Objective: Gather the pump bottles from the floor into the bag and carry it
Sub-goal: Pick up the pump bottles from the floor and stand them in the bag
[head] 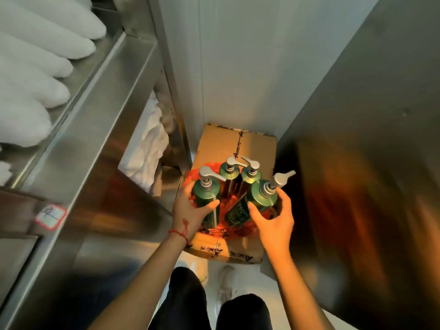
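A steel shelf unit [78, 144] fills the left side, with white rolled towels [35, 75] stacked on its upper shelf and more white linen [150, 144] on the shelf below. A red-edged label [50, 216] is stuck on the unit's front edge. A steel panel [371, 151] closes off the right side, and a pale wall [250, 67] stands between them at the back.

On the floor in the narrow gap lies a taped cardboard box [226, 144]. On top of the box sits a red bag [240, 228], its thin plastic gathered around four green pump bottles. The two rear bottles [229, 172] [250, 178] stand upright side by side in the bag, touching. The front left bottle [206, 195] is upright; the front right bottle [256, 203] leans to the right, its silver pump pointing toward the panel.

The left hand [190, 210], with a red string [179, 233] at the wrist, wraps its fingers around the front left bottle, thumb across the front. The right hand [276, 220] cups the leaning bottle, fingers curled loosely around its shoulder and thumb against its side.

Dark trousers [188, 303] and pale shoes [225, 281] show at the bottom edge, just short of the box
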Tool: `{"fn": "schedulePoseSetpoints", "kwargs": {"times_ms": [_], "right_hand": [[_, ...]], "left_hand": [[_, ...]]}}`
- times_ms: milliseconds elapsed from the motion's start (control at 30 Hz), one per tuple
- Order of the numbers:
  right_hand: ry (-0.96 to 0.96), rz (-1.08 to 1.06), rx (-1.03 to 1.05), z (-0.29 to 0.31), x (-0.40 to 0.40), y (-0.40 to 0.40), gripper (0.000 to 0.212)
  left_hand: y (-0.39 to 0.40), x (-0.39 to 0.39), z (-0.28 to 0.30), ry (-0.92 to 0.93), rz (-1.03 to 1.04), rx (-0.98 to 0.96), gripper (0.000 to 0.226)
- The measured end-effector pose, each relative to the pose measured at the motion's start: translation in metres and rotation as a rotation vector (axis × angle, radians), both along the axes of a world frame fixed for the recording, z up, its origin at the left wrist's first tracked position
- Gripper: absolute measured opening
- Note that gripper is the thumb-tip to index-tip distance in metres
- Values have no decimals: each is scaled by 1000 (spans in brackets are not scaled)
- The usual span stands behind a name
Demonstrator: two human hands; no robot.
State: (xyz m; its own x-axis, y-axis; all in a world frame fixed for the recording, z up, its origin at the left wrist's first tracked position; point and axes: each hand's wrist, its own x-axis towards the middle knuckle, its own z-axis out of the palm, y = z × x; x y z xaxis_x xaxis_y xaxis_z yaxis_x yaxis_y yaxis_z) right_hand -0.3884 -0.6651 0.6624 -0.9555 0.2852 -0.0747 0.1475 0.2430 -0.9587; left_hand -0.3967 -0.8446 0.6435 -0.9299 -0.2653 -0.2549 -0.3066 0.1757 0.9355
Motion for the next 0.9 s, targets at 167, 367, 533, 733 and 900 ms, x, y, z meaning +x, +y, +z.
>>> {"fn": "schedulePoseSetpoints", "kwargs": {"times_ms": [167,367,533,733,900], "right_hand": [[-21,2,26,-38,-11,-11,63],[17,46,87,-72,-18,-16,65],[-5,81,117,-92,-18,-11,64],[-72,114,113,-106,-18,-1,64],[-121,123,94,-112,-19,3,65]], "left_hand": [[2,-8,-36,-8,-16,-58,68],[12,-19,-67,28,-79,-67,65],[21,-25,-79,27,-117,-122,63],[25,-29,-89,13,-163,-158,65],[26,-33,-93,22,-209,-160,64]]}}
